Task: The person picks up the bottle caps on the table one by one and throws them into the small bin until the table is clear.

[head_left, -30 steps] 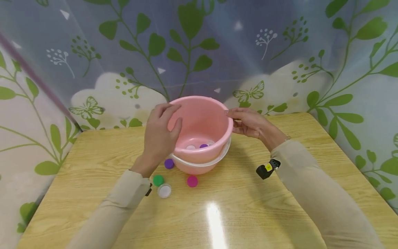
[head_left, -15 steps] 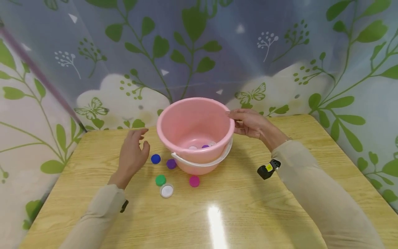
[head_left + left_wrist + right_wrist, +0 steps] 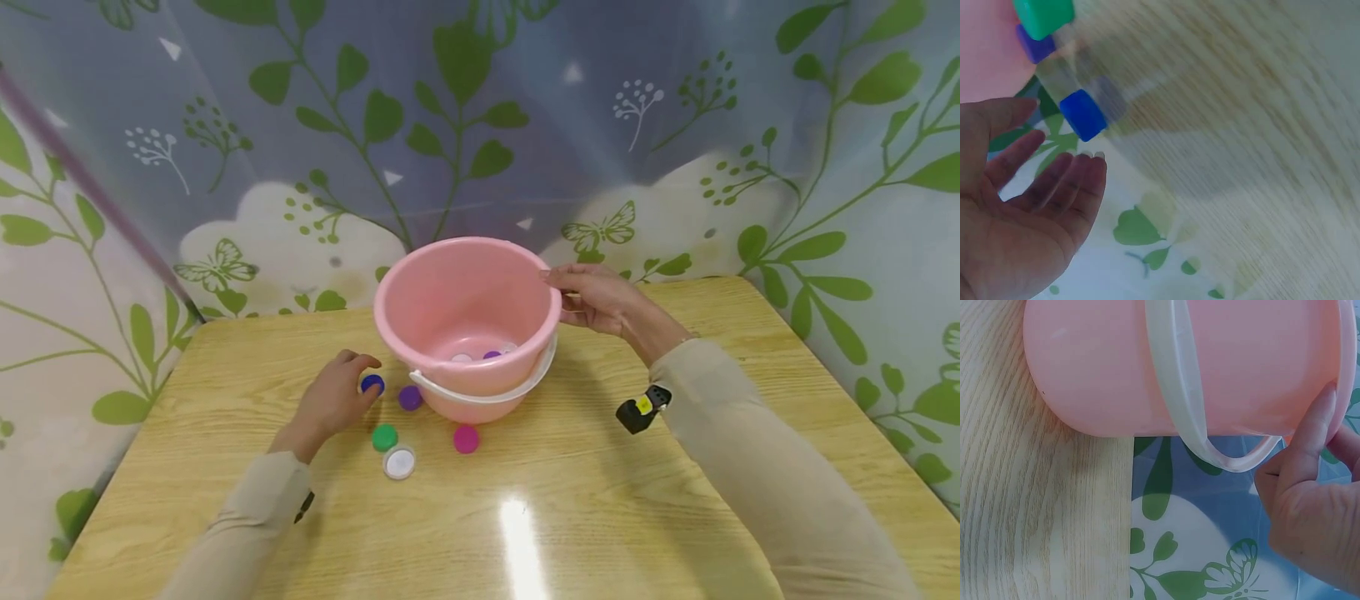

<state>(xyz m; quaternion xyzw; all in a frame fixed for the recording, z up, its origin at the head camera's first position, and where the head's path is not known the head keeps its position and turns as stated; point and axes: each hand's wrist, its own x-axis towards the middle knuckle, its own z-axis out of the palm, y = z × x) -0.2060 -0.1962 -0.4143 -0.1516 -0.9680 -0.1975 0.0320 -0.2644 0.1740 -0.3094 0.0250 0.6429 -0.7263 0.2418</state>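
Note:
A pink bucket stands upright on the table, its white handle hanging down the near side. My right hand pinches the bucket's rim at the right between thumb and fingers; the right wrist view shows this grip on the rim. My left hand is low over the table, with thumb and fingers spread around a blue bottle cap. In the left wrist view the fingers are parted and the blue cap lies just beyond the fingertips. A purple cap and whitish caps lie inside the bucket.
Beside the bucket's near left side lie a purple cap, a green cap and a white cap. A magenta cap lies in front of it. Behind the wooden table hangs a leaf-patterned cloth.
My left hand has left the bucket's left rim, moved left, then come down to the blue cap. The right hand keeps its hold on the rim, and the bucket stays put.

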